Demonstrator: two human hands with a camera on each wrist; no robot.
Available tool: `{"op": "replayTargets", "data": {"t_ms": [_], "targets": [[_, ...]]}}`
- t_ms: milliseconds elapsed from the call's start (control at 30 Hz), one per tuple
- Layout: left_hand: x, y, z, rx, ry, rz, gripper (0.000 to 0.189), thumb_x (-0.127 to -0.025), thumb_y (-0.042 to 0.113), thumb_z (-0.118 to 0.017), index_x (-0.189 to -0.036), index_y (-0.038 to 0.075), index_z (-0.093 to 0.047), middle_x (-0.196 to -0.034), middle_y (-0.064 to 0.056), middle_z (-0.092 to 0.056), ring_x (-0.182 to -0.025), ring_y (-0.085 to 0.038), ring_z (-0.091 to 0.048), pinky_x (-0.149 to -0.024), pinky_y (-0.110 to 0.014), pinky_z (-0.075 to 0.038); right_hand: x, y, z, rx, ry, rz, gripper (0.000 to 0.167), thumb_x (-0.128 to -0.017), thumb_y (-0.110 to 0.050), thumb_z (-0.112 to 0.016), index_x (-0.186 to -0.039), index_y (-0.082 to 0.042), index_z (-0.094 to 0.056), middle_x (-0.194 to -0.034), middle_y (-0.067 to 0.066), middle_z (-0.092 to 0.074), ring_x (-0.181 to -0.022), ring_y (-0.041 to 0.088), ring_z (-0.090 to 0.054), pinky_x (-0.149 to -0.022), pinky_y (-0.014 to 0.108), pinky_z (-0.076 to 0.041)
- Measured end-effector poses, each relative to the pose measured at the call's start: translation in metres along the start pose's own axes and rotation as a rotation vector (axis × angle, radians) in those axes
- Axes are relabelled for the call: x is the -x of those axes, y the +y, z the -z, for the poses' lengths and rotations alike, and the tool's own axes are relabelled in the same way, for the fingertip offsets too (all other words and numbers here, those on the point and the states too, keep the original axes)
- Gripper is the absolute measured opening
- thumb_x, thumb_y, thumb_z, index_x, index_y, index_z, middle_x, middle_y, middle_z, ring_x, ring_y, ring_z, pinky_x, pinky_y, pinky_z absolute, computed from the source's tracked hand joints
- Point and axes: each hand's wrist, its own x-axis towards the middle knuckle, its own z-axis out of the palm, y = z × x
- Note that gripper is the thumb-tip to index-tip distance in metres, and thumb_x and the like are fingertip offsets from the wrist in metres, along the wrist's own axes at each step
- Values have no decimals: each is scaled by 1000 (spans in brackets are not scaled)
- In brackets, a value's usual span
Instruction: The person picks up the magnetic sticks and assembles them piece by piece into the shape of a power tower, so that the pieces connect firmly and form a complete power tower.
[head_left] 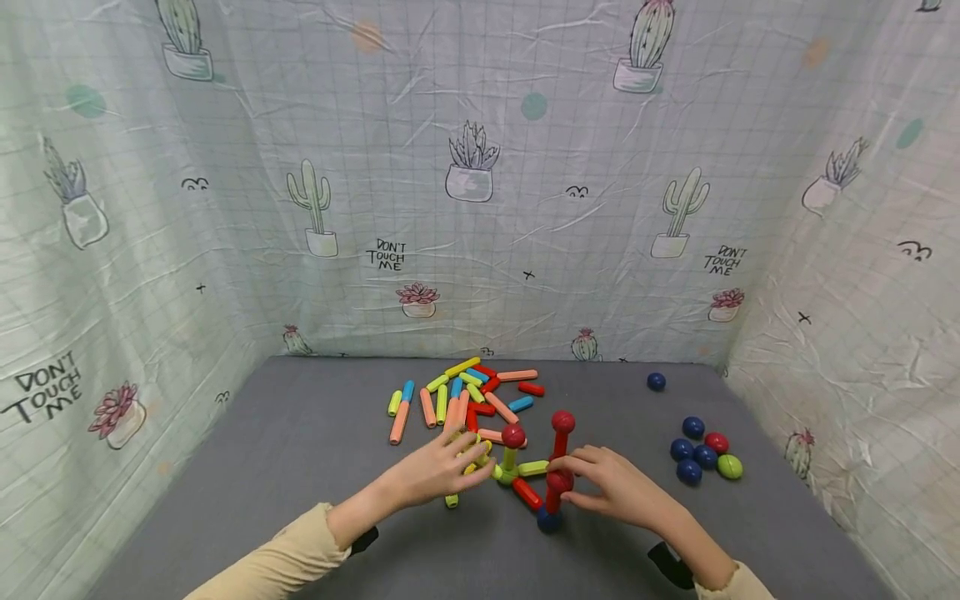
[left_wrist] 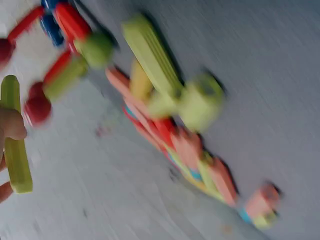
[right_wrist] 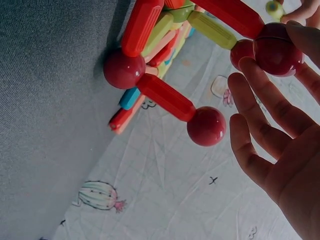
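My left hand (head_left: 442,471) pinches a yellow-green rod (left_wrist: 17,155), upright in the left wrist view, close to the left side of a ball-and-rod frame. On the other side, the right hand (head_left: 622,492) has thumb and fingertips about a red ball (right_wrist: 280,50) atop a red rod (head_left: 553,502) that rises from a dark blue ball (head_left: 549,521). Another red ball (head_left: 513,435) tops a yellow-green post (head_left: 509,458) on a green ball. Farther back stands a red rod capped by a red ball (head_left: 563,422). Red and yellow-green rods link the base.
Loose rods in salmon, red, blue and yellow-green (head_left: 442,404) lie behind the frame. Several blue balls (head_left: 705,457), a red ball (head_left: 717,442) and a green ball (head_left: 730,467) sit to the right. One blue ball (head_left: 656,382) lies farther back, near the cactus-print cloth (head_left: 525,317).
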Motion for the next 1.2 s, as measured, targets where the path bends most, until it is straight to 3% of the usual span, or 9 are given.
{"op": "replayTargets", "data": {"t_ms": [100, 233, 400, 600, 767, 867, 1033, 1200], "targets": [[-16, 18, -5, 6, 26, -36, 36, -98, 8, -24, -109, 23, -55, -100, 5, -56, -91, -13, -52, -89, -34, -43, 1, 0, -1, -14, 4, -4, 33, -79, -28, -66, -112, -24, -58, -93, -13, -60, -76, 0, -47, -64, 20, -41], [-33, 38, -17, 16, 43, -58, 33, -98, 11, -28, -105, 24, -58, -96, 7, -57, -92, -10, -54, -93, -35, -42, 2, 1, -3, -16, 21, 4, 34, -79, -28, -67, -111, -24, -58, -93, -13, -60, -76, 0, -48, -63, 19, -41], [-44, 49, -29, 10, 12, -93, 34, -98, 10, -27, -98, 25, -58, -90, 8, -55, -91, -9, -54, -95, -37, -42, 3, 2, -4, -8, 26, 6, 34, -79, -32, -66, -111, -25, -58, -93, -12, -60, -75, 0, -47, -63, 19, -41], [-52, 50, -35, 11, -23, -107, 13, -91, 21, -48, -97, 27, -58, -96, 11, -58, -96, -9, -54, -98, -38, -38, 4, 2, -4, 8, 24, 5, 33, -80, -33, -65, -111, -24, -59, -92, -13, -60, -75, -1, -47, -64, 19, -41], [-55, 46, -39, -5, 5, -66, 14, -86, 26, -56, -99, 29, -60, -98, 11, -59, -101, -11, -53, -98, -40, -38, 4, 1, -4, 8, 33, 14, 33, -79, -31, -66, -110, -23, -59, -90, -13, -59, -73, -1, -46, -63, 18, -40], [-56, 42, -40, -38, 35, -35, 15, -91, 21, -50, -99, 29, -61, -95, 10, -58, -101, -13, -52, -96, -42, -38, 4, 1, -3, 15, 42, 24, 33, -78, -30, -67, -110, -23, -60, -90, -13, -59, -73, -1, -46, -63, 18, -40], [-55, 37, -43, -63, 94, -4, 39, -98, 11, -27, -96, 29, -61, -91, 10, -58, -99, -14, -53, -94, -45, -38, 4, 1, -3, 23, 54, 32, 34, -76, -28, -69, -109, -22, -60, -88, -13, -59, -71, -2, -45, -61, 17, -39], [-51, 37, -38, -26, 121, 4, 33, -97, 15, -31, -100, 28, -61, -95, 8, -59, -98, -15, -53, -91, -42, -41, 4, 2, -2, 9, 42, 27, 36, -77, -30, -68, -111, -23, -59, -90, -14, -58, -73, -2, -45, -62, 17, -40]]}}
